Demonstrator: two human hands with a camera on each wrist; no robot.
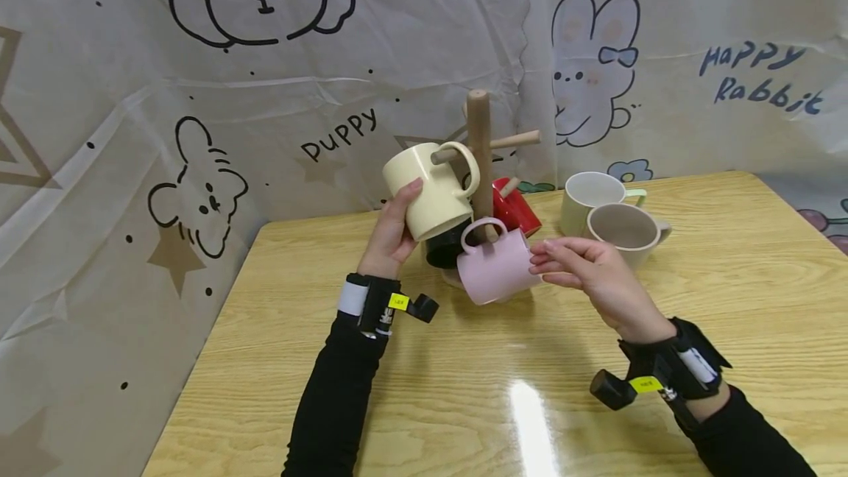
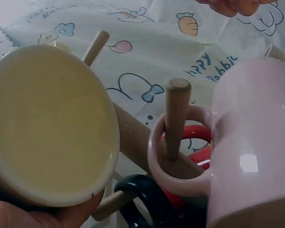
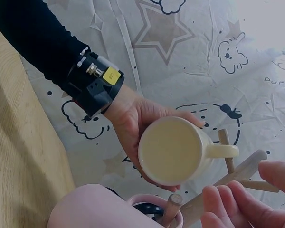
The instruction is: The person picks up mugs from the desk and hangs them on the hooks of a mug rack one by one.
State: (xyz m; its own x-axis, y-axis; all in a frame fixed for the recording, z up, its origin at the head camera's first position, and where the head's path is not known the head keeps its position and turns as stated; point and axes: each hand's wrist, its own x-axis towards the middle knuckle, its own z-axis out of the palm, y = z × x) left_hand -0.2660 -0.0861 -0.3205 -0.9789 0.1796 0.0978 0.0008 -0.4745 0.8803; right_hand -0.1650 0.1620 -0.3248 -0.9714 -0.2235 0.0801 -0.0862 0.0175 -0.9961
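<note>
My left hand (image 1: 392, 235) grips a cream mug (image 1: 424, 193) by its body, at the upper left of a wooden mug tree (image 1: 480, 153). The end of a peg shows within the loop of the cream mug's handle (image 1: 472, 171). Lower on the tree a pink mug (image 1: 497, 271) hangs tilted, its handle looped round a peg (image 2: 177, 114). Beside the pink mug is my right hand (image 1: 599, 278), its fingers loosely extended with the tips near the mug's end and nothing held. Black (image 1: 442, 247) and red (image 1: 520, 213) mugs hang behind it, partly hidden.
To the right of the tree, a pale mug with a greenish handle (image 1: 578, 201) and a beige mug (image 1: 619, 227) stand upright on the wooden table (image 1: 318, 389). A printed cloth (image 1: 411, 43) hangs behind the table. One bare peg (image 1: 520, 140) points right.
</note>
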